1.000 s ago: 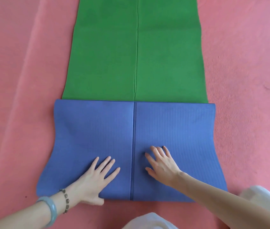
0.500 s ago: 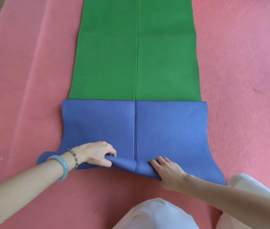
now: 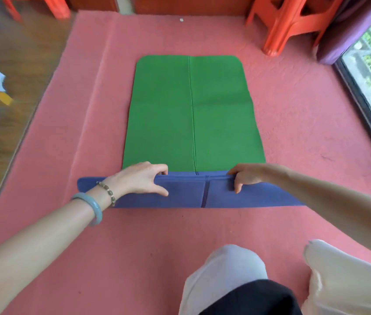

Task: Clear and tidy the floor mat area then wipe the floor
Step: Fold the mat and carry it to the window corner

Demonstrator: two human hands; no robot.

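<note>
**Q:** Head view: which step is shown?

**A:** Folding of the mat, it is judged. The mat lies on the red carpet, green face up. Its near end is raised as a blue fold. The left hand and right hand are each clamped in a grip on the fold's top edge.

**Q:** What is called for next?

**A:** Probably the fold is to be carried forward and laid square on the green.

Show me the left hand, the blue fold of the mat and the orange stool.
left hand (image 3: 140,179): head view, back of the hand.
blue fold of the mat (image 3: 184,197): head view, outer face left of the crease.
orange stool (image 3: 275,35): head view, near leg.
</note>
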